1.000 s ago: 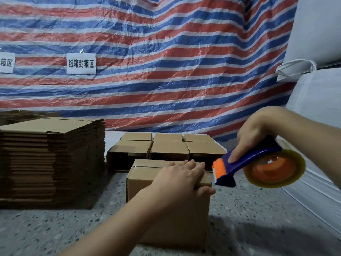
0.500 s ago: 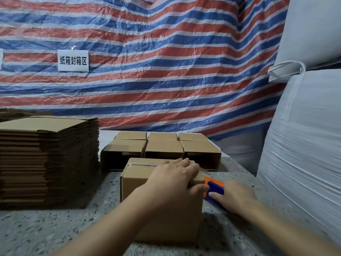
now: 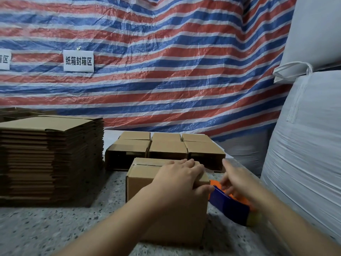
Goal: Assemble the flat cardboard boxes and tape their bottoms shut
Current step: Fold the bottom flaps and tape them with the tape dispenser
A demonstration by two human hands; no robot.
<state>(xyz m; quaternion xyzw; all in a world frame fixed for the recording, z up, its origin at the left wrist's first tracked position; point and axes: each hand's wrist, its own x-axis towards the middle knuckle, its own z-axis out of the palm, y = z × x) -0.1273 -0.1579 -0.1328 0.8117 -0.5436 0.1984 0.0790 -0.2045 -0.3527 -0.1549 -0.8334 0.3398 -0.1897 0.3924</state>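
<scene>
— Where do we have the box (image 3: 166,204)?

— On the counter (image 3: 55,228), our left hand (image 3: 180,175) flat on its top, fingers straight, thumb over the right edge.

— And our right hand (image 3: 238,179)?

— Right of the box, blurred, fingers spread loosely above the tape dispenser (image 3: 230,206) (blue and orange), gripping nothing.

— Around the box?

— Flat cartons (image 3: 49,156) stacked to its left, assembled boxes (image 3: 166,150) just behind, white sacks (image 3: 304,154) crowding its right.
</scene>
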